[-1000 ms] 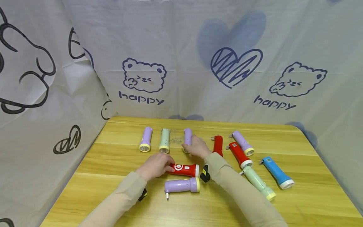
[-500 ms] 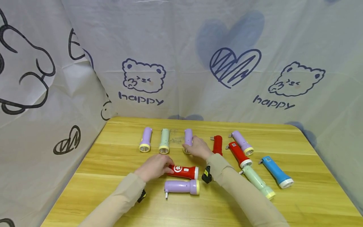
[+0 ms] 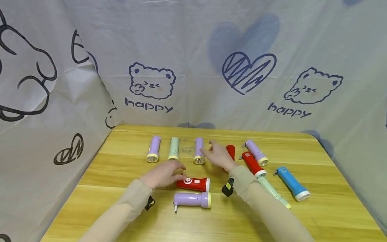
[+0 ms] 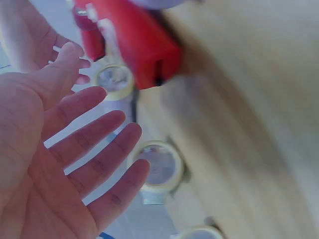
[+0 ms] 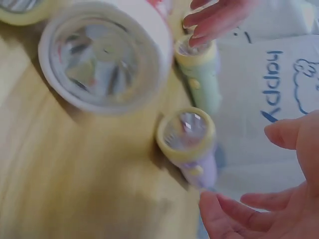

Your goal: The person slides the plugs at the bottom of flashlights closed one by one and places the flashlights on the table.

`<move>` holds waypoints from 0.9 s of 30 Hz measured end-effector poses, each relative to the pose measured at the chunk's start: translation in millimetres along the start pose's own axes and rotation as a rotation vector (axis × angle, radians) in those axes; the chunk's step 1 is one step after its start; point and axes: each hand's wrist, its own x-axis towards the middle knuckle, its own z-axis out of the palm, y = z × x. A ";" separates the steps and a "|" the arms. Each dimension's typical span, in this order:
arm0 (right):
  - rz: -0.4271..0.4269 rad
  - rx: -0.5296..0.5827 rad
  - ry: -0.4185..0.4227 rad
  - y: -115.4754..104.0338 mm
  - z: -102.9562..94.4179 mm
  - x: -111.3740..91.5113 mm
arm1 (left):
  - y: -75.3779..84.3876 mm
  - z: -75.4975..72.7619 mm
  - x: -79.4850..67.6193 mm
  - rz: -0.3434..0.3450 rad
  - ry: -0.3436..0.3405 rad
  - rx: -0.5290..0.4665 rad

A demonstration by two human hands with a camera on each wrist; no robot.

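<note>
My left hand hovers at the left end of a red flashlight, its fingers spread and straight in the left wrist view. Just below that lies a purple flashlight with a metal prong sticking out. My right hand is beside a standing-row purple flashlight, apart from it, with fingers extended and nothing in them. A green flashlight and another purple flashlight lie to the left in the same row. Behind the right hand, a red flashlight is partly hidden.
On the right lie a purple flashlight, a red flashlight, a green flashlight partly covered by the right sleeve, and a blue flashlight. A printed cloth hangs behind the wooden table.
My right hand has let go of the purple flashlight in the back row and moved right. The left hand's fingers have loosened from the red flashlight and straightened.
</note>
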 end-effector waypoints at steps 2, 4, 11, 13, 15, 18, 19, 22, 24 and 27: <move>-0.036 -0.010 0.038 3.3 -10.1 -3.2 | 2.6 -5.2 3.5 0.000 0.003 -0.023; -0.053 -0.018 0.066 7.8 -20.9 -6.8 | 6.1 -9.6 7.4 0.007 0.016 -0.025; -0.069 -0.082 0.170 32.0 -44.5 -16.1 | 19.1 -15.3 21.6 0.034 0.105 0.045; -0.076 -0.116 0.194 38.7 -44.9 -18.6 | 23.5 -15.6 24.8 0.033 0.120 0.054; -0.086 -0.146 0.209 44.3 -41.7 -20.6 | 27.9 -16.0 27.0 0.034 0.127 0.053; -0.103 -0.187 0.202 51.8 -33.6 -23.4 | 34.2 -16.3 29.8 0.043 0.124 0.041; -0.099 -0.192 0.190 53.7 -30.8 -24.1 | 36.0 -16.3 30.8 0.049 0.121 0.037; -0.080 -0.185 0.144 58.2 -24.9 -25.5 | 40.6 -16.3 34.0 0.071 0.115 0.041; -0.053 -0.179 0.111 60.0 -23.3 -25.9 | 43.3 -16.6 35.7 0.079 0.113 0.044; -0.003 -0.187 0.065 62.2 -22.8 -26.2 | 46.2 -17.3 37.4 0.080 0.109 0.034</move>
